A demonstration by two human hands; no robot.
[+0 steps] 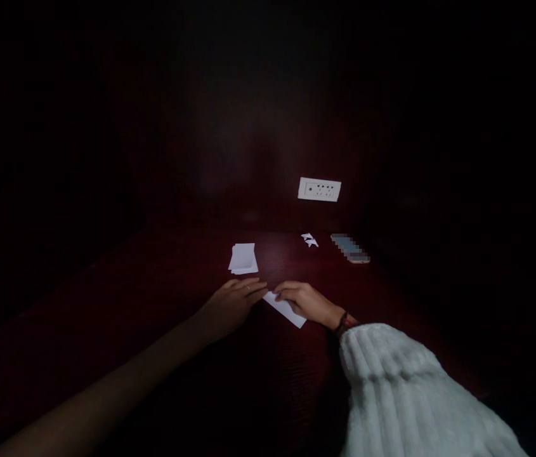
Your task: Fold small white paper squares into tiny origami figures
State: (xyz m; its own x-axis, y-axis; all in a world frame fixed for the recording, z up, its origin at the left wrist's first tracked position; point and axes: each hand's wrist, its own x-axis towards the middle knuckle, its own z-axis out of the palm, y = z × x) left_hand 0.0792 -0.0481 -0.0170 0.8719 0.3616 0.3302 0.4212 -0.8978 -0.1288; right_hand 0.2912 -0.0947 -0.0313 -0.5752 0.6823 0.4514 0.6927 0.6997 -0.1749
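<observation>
A white strip of folded paper point(289, 311) lies slantwise on the dark red table in front of me. My right hand point(308, 301) rests over its upper edge, fingers bent and pressed onto it. My left hand point(234, 306), with a ring on one finger, lies palm down, and its outstretched fingertips touch the strip's upper left end. A small stack of white paper sheets point(243, 258) sits just beyond my left hand. Part of the strip is covered by my right fingers.
Small folded white paper pieces point(310, 240) lie near the back of the table point(182, 260). To their right is a phone point(360, 261) with a blurred-out screen. A white socket panel point(319, 190) is on the dark wall behind. The surroundings are very dim.
</observation>
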